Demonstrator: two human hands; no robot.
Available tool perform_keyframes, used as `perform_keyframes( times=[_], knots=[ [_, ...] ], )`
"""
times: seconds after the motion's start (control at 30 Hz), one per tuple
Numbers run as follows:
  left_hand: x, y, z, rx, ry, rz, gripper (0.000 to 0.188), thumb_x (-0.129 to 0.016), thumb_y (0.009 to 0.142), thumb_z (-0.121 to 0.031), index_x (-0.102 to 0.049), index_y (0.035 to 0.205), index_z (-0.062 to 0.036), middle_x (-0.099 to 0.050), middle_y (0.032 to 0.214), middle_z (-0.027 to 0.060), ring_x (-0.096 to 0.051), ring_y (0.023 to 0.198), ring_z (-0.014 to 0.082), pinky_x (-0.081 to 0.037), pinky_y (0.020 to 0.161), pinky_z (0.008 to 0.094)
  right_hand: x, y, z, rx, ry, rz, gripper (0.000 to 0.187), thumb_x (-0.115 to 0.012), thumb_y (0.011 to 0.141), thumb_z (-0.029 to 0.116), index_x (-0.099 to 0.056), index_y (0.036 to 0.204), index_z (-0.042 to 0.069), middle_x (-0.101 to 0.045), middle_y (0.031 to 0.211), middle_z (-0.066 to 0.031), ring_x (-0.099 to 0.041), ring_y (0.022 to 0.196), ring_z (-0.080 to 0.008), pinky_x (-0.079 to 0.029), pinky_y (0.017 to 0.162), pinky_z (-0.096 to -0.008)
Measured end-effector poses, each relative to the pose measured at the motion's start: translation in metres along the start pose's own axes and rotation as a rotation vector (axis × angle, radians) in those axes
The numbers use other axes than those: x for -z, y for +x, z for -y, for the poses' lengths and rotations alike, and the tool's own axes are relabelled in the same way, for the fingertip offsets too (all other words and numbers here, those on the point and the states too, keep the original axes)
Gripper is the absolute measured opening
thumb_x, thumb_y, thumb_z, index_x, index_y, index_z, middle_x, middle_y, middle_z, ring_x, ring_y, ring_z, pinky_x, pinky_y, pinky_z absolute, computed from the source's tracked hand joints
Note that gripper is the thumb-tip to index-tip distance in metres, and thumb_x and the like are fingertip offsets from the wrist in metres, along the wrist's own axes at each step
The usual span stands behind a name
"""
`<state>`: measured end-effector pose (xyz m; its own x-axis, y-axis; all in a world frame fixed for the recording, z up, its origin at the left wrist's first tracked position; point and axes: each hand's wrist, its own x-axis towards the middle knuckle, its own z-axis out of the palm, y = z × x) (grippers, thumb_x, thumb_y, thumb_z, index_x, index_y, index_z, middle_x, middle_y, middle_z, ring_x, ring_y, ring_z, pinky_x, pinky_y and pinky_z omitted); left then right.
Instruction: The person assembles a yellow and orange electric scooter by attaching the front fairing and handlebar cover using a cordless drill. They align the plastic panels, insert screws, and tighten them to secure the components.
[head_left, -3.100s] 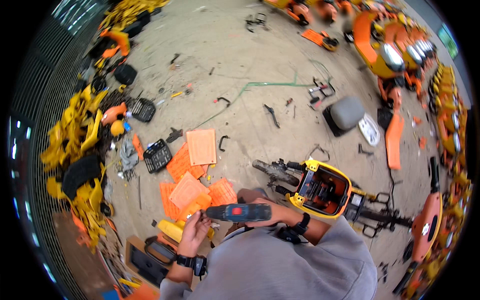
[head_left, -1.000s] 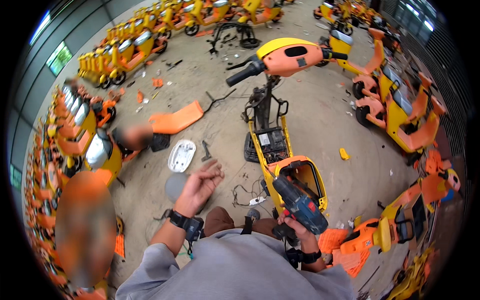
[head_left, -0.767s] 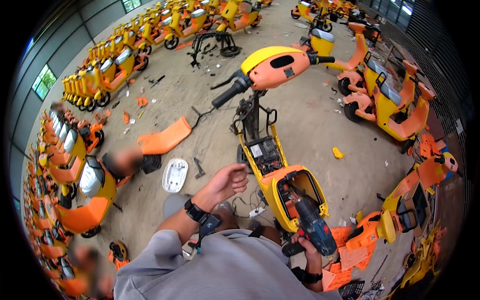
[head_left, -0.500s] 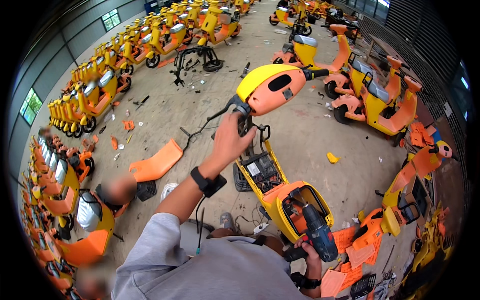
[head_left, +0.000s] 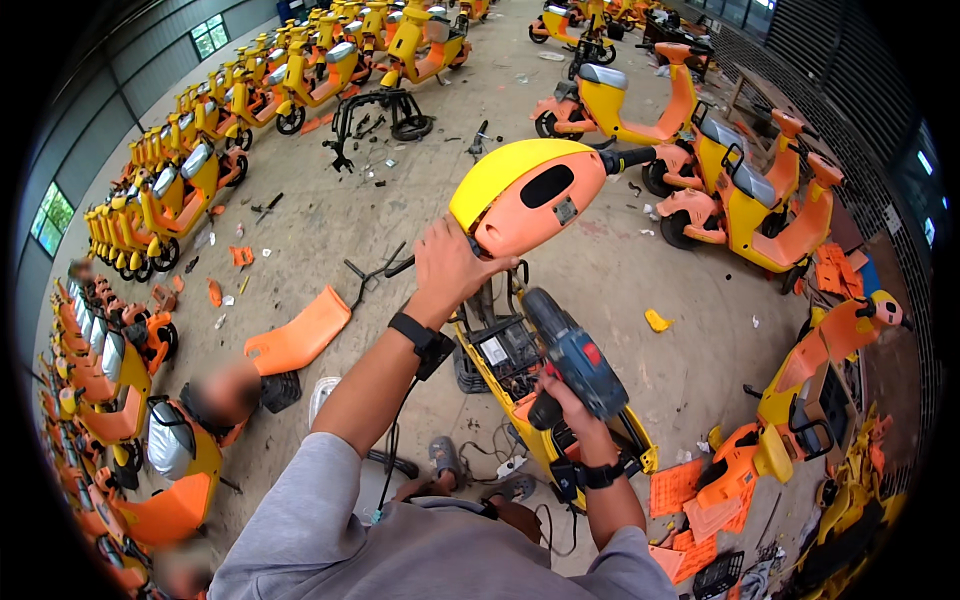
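Note:
In front of me stands a partly stripped scooter. Its handlebar head (head_left: 530, 200) has a yellow top and an orange panel with a dark oval window. My left hand (head_left: 452, 265) wraps round the handlebar at the head's lower left edge; its fingertips are partly hidden. My right hand (head_left: 570, 408) grips a blue-and-black cordless drill (head_left: 585, 365), raised over the scooter's open body and pointing up toward the handlebar head. Beneath the drill, the yellow frame (head_left: 478, 365) exposes wiring and a dark box with a white label (head_left: 495, 350).
An orange panel (head_left: 300, 335) lies on the floor to the left. Rows of yellow-and-orange scooters (head_left: 190, 200) line the left side, others (head_left: 750, 190) stand at right. A bare black frame (head_left: 375, 120) is farther off. Loose orange parts (head_left: 680, 487) lie lower right.
My right hand has lifted the drill from beside the scooter's rear, up and to the left. My left hand has closed in against the handlebar head, which sits slightly lower and further left in view.

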<state>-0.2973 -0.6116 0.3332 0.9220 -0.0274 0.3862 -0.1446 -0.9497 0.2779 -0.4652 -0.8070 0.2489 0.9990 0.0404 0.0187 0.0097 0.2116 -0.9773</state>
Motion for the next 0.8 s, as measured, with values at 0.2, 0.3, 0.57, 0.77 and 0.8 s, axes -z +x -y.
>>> perform_keyframes(
  times=[0.2, 0.3, 0.57, 0.77, 0.8],
  knots=[
    [-0.009, 0.004, 0.002, 0.015, 0.034, -0.033, 0.092, -0.076, 0.062, -0.061, -0.048, 0.118, 0.0074, -0.056, 0.098, 0.0144, -0.055, 0.092, 0.0304, -0.042, 0.076, 0.0411, 0.003, 0.044, -0.006, -0.022, 0.091, 0.070, 0.035, -0.058, 0.083, 0.008, -0.055, 0.116, -0.002, -0.058, 0.080, -0.0023, -0.058, 0.073, -0.0125, -0.048, 0.071, -0.0292],
    [-0.011, 0.007, 0.008, -0.076, 0.061, -0.106, 0.082, -0.075, 0.066, -0.057, -0.052, 0.114, 0.0054, -0.056, 0.097, 0.0151, -0.054, 0.093, 0.0298, -0.042, 0.075, 0.0400, -0.003, 0.060, 0.006, 0.041, 0.045, 0.084, 0.014, -0.057, 0.082, 0.006, -0.056, 0.096, 0.001, -0.058, 0.077, -0.0026, -0.058, 0.072, -0.0121, -0.047, 0.068, -0.0288],
    [-0.012, 0.011, 0.007, -0.116, -0.016, -0.084, 0.066, -0.074, 0.071, -0.040, -0.052, 0.112, 0.0069, -0.054, 0.100, 0.0176, -0.051, 0.095, 0.0334, -0.042, 0.078, 0.0409, -0.013, 0.099, 0.003, 0.065, -0.027, 0.060, 0.010, -0.060, 0.078, 0.008, -0.058, 0.086, 0.002, -0.058, 0.076, -0.0041, -0.056, 0.072, -0.0148, -0.046, 0.066, -0.0315],
    [-0.022, 0.012, 0.015, -0.144, -0.119, -0.156, 0.060, -0.071, 0.073, -0.029, -0.050, 0.115, 0.0079, -0.052, 0.096, 0.0194, -0.050, 0.093, 0.0354, -0.042, 0.078, 0.0426, -0.014, 0.112, -0.021, 0.091, -0.172, 0.061, 0.014, -0.061, 0.078, 0.009, -0.059, 0.088, 0.001, -0.059, 0.077, -0.0056, -0.057, 0.072, -0.0174, -0.047, 0.067, -0.0331],
    [-0.019, 0.012, 0.014, -0.128, -0.111, -0.120, 0.061, -0.071, 0.073, -0.030, -0.050, 0.115, 0.0088, -0.053, 0.101, 0.0194, -0.050, 0.096, 0.0348, -0.043, 0.080, 0.0420, -0.015, 0.112, -0.020, 0.101, -0.171, 0.068, 0.013, -0.061, 0.078, 0.009, -0.059, 0.088, 0.001, -0.059, 0.077, -0.0058, -0.057, 0.073, -0.0175, -0.047, 0.068, -0.0332]
  ],
)
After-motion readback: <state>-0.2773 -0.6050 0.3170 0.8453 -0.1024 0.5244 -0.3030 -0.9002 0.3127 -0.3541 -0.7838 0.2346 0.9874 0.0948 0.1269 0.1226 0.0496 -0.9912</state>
